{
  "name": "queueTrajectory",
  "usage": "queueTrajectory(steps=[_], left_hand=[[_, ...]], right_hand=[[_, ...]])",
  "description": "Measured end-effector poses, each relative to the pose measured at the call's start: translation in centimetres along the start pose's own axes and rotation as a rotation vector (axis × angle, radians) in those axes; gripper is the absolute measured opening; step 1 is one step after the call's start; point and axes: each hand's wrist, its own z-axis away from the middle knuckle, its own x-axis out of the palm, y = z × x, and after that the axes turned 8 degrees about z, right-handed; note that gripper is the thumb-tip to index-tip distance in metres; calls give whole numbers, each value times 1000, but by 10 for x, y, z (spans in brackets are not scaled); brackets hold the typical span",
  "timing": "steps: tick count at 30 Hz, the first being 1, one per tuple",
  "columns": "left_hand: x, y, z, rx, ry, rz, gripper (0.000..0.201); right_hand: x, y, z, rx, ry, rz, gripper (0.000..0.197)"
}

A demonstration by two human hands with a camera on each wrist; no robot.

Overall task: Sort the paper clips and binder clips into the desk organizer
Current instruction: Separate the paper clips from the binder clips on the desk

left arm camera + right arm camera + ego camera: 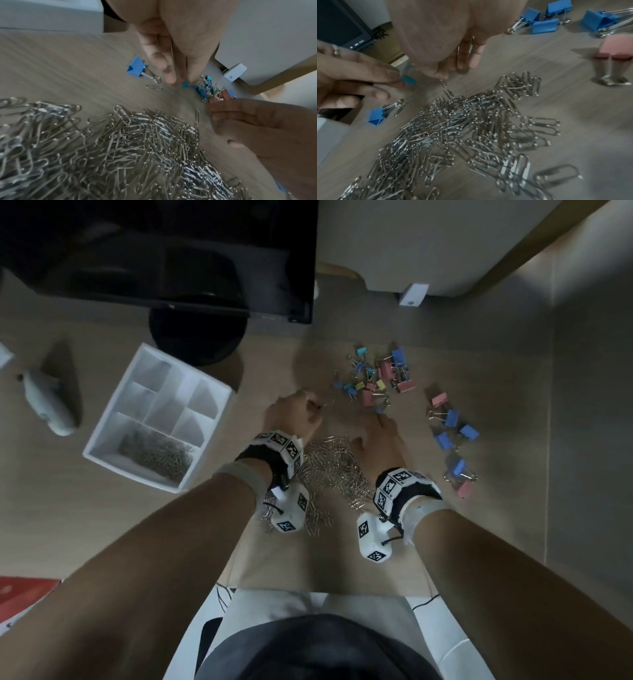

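My left hand [317,405] hovers beyond the loose pile of silver paper clips [329,470] and pinches a small blue binder clip [409,80] at its fingertips. My right hand [371,428] lies just right of it with straight fingers [462,60] pointing down at the table, holding nothing I can see. Another blue binder clip [137,67] lies on the wood under my left hand. Mixed blue, pink and yellow binder clips [373,378] are heaped ahead of my right hand. The white desk organizer [111,402] stands to the left, with paper clips [157,453] in its long front compartment.
A second scatter of blue and pink binder clips [452,436] lies to the right. A dark monitor on a round stand [198,337] is behind the organizer. A white handheld device [48,405] lies far left, and a small white box [412,294] sits at the back.
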Motion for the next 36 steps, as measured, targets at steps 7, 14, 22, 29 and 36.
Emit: queueTrajectory(steps=[7,14,22,29,36], left_hand=[[1,-25,12,-16,-37,-16,26],[6,-44,37,-22,-116,-55,42],[20,-42,42,-12,-210,-195,77],[48,-24,64,28,-232,-273,60],[62,-16,100,52,-130,-253,53]], right_hand=[[3,-24,-13,-101,-27,38,35],[17,-38,4,-174,-135,81,32],[17,-19,15,-168,-52,85,35],[17,21,32,-62,-47,109,45],[21,15,57,-168,-49,56,40]])
